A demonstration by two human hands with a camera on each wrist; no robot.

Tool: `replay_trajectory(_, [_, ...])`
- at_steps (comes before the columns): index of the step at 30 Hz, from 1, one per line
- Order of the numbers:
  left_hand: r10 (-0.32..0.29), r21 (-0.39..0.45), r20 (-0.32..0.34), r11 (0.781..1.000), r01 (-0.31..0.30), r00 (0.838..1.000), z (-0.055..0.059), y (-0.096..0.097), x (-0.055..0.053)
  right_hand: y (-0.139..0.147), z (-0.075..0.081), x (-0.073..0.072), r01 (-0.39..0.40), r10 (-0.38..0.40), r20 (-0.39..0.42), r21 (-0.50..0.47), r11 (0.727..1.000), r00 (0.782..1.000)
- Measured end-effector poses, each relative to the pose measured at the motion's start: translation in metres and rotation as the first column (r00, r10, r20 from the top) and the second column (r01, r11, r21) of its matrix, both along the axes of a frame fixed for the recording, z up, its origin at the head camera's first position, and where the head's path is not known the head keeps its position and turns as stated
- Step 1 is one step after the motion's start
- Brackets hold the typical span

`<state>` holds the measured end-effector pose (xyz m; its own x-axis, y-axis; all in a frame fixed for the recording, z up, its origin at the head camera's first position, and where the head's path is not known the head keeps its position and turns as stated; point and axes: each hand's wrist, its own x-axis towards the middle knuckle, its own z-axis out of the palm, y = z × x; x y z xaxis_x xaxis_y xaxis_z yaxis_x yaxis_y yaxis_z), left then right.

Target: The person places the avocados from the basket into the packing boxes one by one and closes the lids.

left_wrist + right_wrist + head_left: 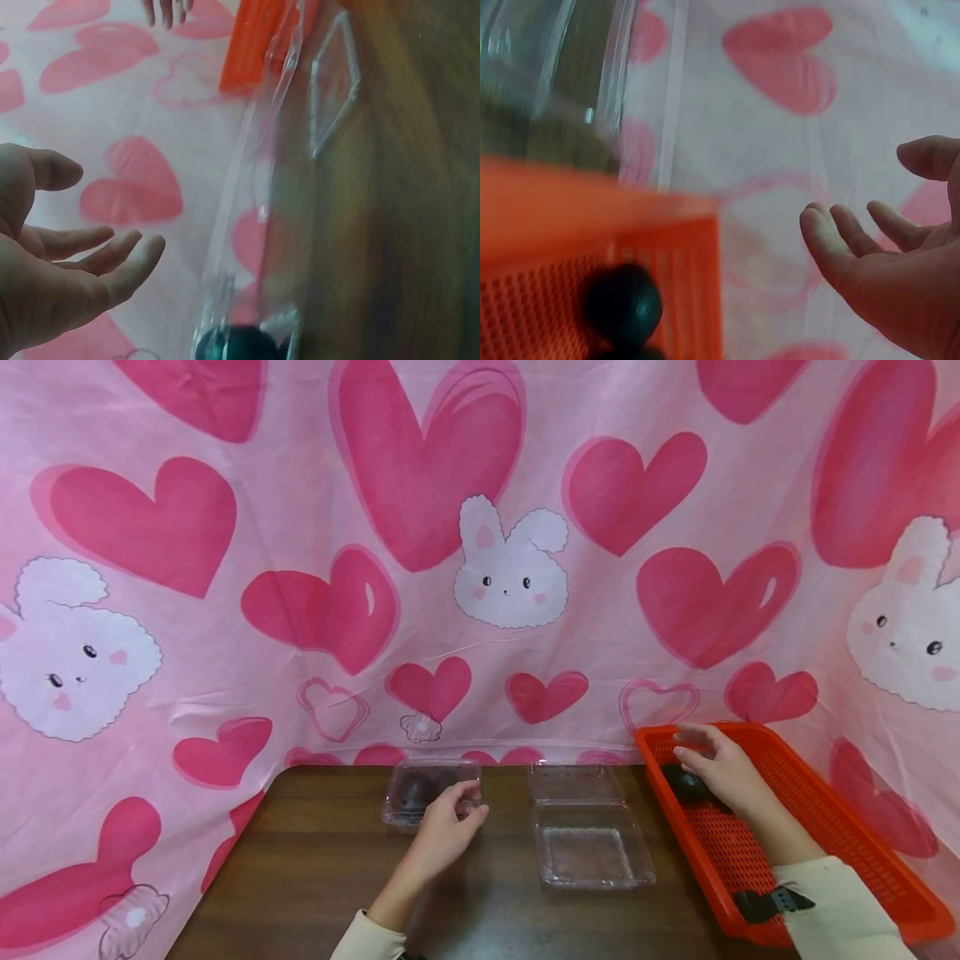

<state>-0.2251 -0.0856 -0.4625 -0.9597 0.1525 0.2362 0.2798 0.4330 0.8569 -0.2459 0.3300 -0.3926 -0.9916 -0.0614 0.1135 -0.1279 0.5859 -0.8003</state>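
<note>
My left hand hovers by the near right side of a clear plastic clamshell box, its fingers loosely bent and nothing in them. Inside that box lie dark round fruits, possibly avocados; its lid appears down. Above the far left part of an orange plastic basket, my right hand is held with relaxed, spread fingers and grips nothing. Beneath it, a dark green, glossy fruit rests in the basket; the right wrist view shows this dark fruit with part of another below it.
Between the hands, a second clear clamshell box stands with its lid folded back toward the wall. Brown wooden tabletop lies beneath everything. A pink cloth with hearts and rabbits hangs behind and at both sides.
</note>
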Motion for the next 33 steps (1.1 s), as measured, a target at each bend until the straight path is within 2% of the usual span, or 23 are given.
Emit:
replay_trajectory(8, [-0.104, -0.002, 0.067, 0.995, 0.104, 0.992, -0.013, 0.019, -0.001, 0.043, -0.009, -0.017, 0.004, -0.005, 0.035, 0.035, 0.999, 0.999])
replay_trajectory(12, [-0.172, 0.066, 0.155, 0.984, 0.164, 0.973, -0.022, 0.028, -0.005, 0.059, -0.013, -0.024, 0.043, -0.045, 0.035, 0.059, 0.997, 0.998])
replay_trajectory(15, [-0.202, 0.123, 0.222, 0.976, 0.178, 0.954, -0.027, 0.034, -0.007, 0.069, -0.015, -0.029, 0.064, -0.068, 0.044, 0.086, 0.994, 0.997])
replay_trajectory(17, [-0.215, 0.167, 0.260, 0.970, 0.175, 0.942, -0.031, 0.039, -0.009, 0.074, -0.017, -0.031, 0.085, -0.091, 0.038, 0.131, 0.988, 0.995])
replay_trajectory(22, [-0.233, 0.281, 0.345, 0.950, 0.137, 0.909, -0.043, 0.049, -0.015, 0.086, -0.023, -0.037, 0.146, -0.150, 0.016, 0.162, 0.976, 0.989])
replay_trajectory(29, [-0.224, 0.349, 0.454, 0.935, 0.058, 0.862, -0.059, 0.059, -0.017, 0.106, -0.032, -0.044, 0.175, -0.184, 0.059, 0.138, 0.975, 0.981])
replay_trajectory(33, [-0.224, 0.365, 0.478, 0.930, 0.039, 0.849, -0.065, 0.065, -0.015, 0.116, -0.040, -0.048, 0.176, -0.196, 0.105, 0.180, 0.968, 0.975])
